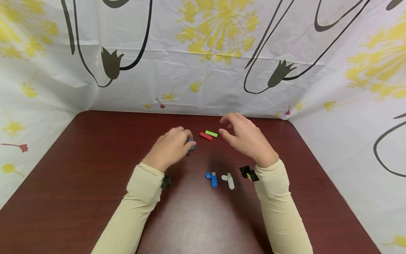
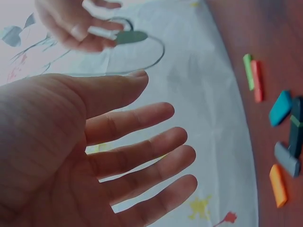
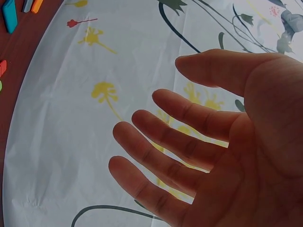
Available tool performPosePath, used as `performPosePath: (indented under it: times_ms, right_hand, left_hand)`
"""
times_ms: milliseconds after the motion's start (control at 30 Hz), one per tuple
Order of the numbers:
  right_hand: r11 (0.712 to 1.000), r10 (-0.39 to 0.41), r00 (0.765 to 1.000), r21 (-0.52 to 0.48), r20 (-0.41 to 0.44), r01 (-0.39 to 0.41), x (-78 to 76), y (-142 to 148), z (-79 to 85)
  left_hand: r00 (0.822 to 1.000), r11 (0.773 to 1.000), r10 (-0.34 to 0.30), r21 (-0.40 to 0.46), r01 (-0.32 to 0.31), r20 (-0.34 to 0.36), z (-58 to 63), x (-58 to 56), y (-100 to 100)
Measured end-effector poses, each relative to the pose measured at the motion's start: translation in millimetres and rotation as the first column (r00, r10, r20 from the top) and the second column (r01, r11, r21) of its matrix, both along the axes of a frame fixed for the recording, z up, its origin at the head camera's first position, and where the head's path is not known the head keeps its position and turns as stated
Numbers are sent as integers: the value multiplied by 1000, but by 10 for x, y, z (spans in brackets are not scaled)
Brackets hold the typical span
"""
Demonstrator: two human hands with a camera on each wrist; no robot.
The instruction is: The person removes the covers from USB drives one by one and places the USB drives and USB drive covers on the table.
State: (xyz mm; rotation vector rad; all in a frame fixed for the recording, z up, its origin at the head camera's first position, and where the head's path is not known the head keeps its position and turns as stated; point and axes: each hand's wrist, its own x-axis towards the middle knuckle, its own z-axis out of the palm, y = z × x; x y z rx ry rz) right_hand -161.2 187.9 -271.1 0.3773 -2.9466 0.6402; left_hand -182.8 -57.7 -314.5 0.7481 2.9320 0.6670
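My left hand (image 1: 169, 148) hovers above the table with relaxed, spread fingers and holds nothing. Beneath its fingertips, a teal stick (image 1: 191, 145) is partly hidden. My right hand (image 1: 248, 139) is also raised, fingers loosely bent, nothing in it. Between the hands and farther back lie a red stick (image 1: 206, 136) and a green stick (image 1: 211, 134), side by side. Closer to me are a blue USB stick (image 1: 214, 181) with its plug bare and a blue cap (image 1: 208, 175) beside it. Next to them lies a white USB stick (image 1: 231, 182) with a white cap (image 1: 224, 177).
In the left wrist view, a black stick with a green stripe (image 2: 296, 125), a grey stick (image 2: 287, 159) and an orange stick (image 2: 278, 186) lie near the teal one. A patterned white sheet (image 1: 190, 91) borders the dark red table (image 1: 104, 151) at the back and sides.
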Motion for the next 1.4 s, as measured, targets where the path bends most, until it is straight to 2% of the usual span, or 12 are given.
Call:
performPosePath:
  times_ms: [200,400,633,933,1067,1167,1300,1400]
  right_hand:
    - [1000,1,1000,-4,-12,-1,-14,-42,-2]
    - [1000,19,999,-18,-27,-19,-31,-95,10]
    - [999,27,1000,-44,-11,-28,-54,-234,49]
    - [995,84,997,-57,1,-83,-132,-507,31]
    - [992,123,992,-32,19,-122,-218,-627,-65]
    - [990,139,989,12,55,-140,-304,-699,-196]
    - [986,133,980,77,151,-145,-429,-769,-399]
    - [979,147,961,102,233,-174,-510,-796,-535]
  left_hand:
    - [998,997,56,53,-56,-3,116,-13,-188]
    - [996,993,91,74,-90,-9,178,-37,-296]
    - [994,990,106,96,-103,-24,203,-31,-334]
    - [993,990,115,79,-113,-14,227,-26,-335]
    - [993,991,112,75,-110,-30,224,-35,-347]
    - [993,991,112,73,-109,-37,222,-36,-348]
    - [994,992,109,73,-107,-27,219,-30,-340]
    - [994,992,107,73,-106,-21,219,-23,-331]
